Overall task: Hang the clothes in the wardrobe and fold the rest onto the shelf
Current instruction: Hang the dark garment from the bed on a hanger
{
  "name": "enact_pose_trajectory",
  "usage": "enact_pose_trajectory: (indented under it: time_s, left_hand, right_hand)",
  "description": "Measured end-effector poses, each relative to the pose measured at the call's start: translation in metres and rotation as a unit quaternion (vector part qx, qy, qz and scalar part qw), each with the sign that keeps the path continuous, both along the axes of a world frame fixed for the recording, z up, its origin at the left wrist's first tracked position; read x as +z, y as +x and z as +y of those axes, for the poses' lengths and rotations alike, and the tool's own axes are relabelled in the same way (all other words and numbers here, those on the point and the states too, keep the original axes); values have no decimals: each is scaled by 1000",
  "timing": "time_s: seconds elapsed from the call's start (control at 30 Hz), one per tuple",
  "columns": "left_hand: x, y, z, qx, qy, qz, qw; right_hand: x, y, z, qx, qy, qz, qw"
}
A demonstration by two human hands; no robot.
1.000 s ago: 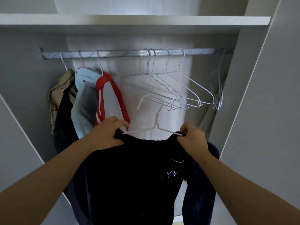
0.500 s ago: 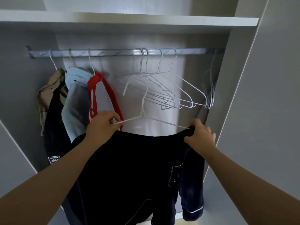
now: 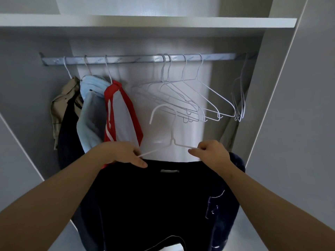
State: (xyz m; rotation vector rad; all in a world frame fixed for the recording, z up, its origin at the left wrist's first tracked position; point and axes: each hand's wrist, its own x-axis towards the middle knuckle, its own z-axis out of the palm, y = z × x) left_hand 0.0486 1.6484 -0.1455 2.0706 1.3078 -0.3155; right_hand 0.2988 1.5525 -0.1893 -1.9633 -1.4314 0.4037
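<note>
A dark navy garment [image 3: 154, 200] hangs in front of me on a white wire hanger [image 3: 172, 140], its neck label facing me. My left hand [image 3: 123, 153] grips the hanger's left arm together with the garment's shoulder. My right hand [image 3: 213, 153] pinches the right arm and the cloth there. The hanger's hook points up, well below the metal rail [image 3: 137, 58]. A white shelf [image 3: 148, 22] runs above the rail.
On the rail's left hang a khaki garment [image 3: 59, 107], a light blue one [image 3: 90, 105] and a red and grey one [image 3: 119, 113]. Several empty wire hangers [image 3: 190, 100] hang in the middle, and more hangers [image 3: 240, 98] at the right. A wardrobe side panel [image 3: 299, 124] stands right.
Both hands have shifted along the hanger's arms while pulling the dark garment's shoulders over it. The neck label has come into view. The hanger stands more upright.
</note>
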Motion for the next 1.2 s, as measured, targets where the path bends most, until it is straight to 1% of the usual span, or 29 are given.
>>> enact_pose_trajectory:
  time_s: [0.03,0.07,0.13,0.17,0.2,0.27,0.3,0.37,0.43,0.47,0.5,0.53,0.57,0.6,0.63,0.67,0.73,0.77,0.9,1.0,1.1,1.2]
  left_hand:
    - [1,-2,-1,-3,-28,0,1000]
    - [0,-2,-2,6,-44,-23,999]
    - [-4,-1,-5,51,-39,-105,992]
    - [-7,1,-7,77,-17,-144,986]
    - [-9,4,-8,93,23,-177,980]
    - [-15,12,-11,76,136,-235,959]
    - [-18,15,-13,54,173,-254,950]
    - [-23,20,-19,6,196,-254,947]
    - [-31,22,-20,-19,228,-261,938]
    - [-33,22,-19,-15,249,-279,927]
    - [-34,22,-19,-3,270,-300,915]
    - [-34,21,-17,10,289,-316,903]
    - [-34,18,-15,22,304,-332,893]
    - [-34,15,-13,35,311,-348,884]
    - [-33,13,-12,48,310,-362,878]
    - [-31,11,-11,58,309,-372,873]
    - [-29,10,-11,59,319,-380,866]
    - [-29,12,-12,56,330,-377,863]
    - [-27,18,-20,49,371,-372,849]
    - [-29,18,-26,45,376,-358,853]
    - [-28,9,-24,38,377,-312,871]
    - [-27,-8,-19,23,439,-239,866]
  right_hand:
    - [0,-2,0,1,2,-1,1000]
    - [-1,-2,0,2,6,0,1000]
    - [-2,-2,0,2,8,3,1000]
    - [-2,-1,0,1,7,3,1000]
    - [-3,0,-1,-2,5,-2,1000]
    - [-5,2,-1,-15,2,-18,1000]
    - [-5,1,-1,-20,5,-24,999]
    - [-7,1,-3,-29,18,-11,999]
    - [-10,0,-5,-38,54,17,998]
    - [-12,2,-6,-45,80,11,996]
    - [-12,5,-8,-62,94,-27,993]
    - [-13,11,-10,-94,80,-78,989]
    - [-14,18,-12,-129,35,-124,983]
    - [-14,27,-14,-162,-12,-145,976]
    - [-15,34,-17,-183,-42,-135,973]
    - [-12,37,-20,-186,-46,-99,976]
    - [-9,37,-20,-172,-14,-43,984]
    - [-8,35,-18,-166,1,-45,985]
    - [0,15,-12,-136,17,-105,985]
    - [0,5,-7,-113,32,-118,986]
    - [1,4,-6,-110,35,-123,986]
    - [0,12,-11,-143,41,-77,986]
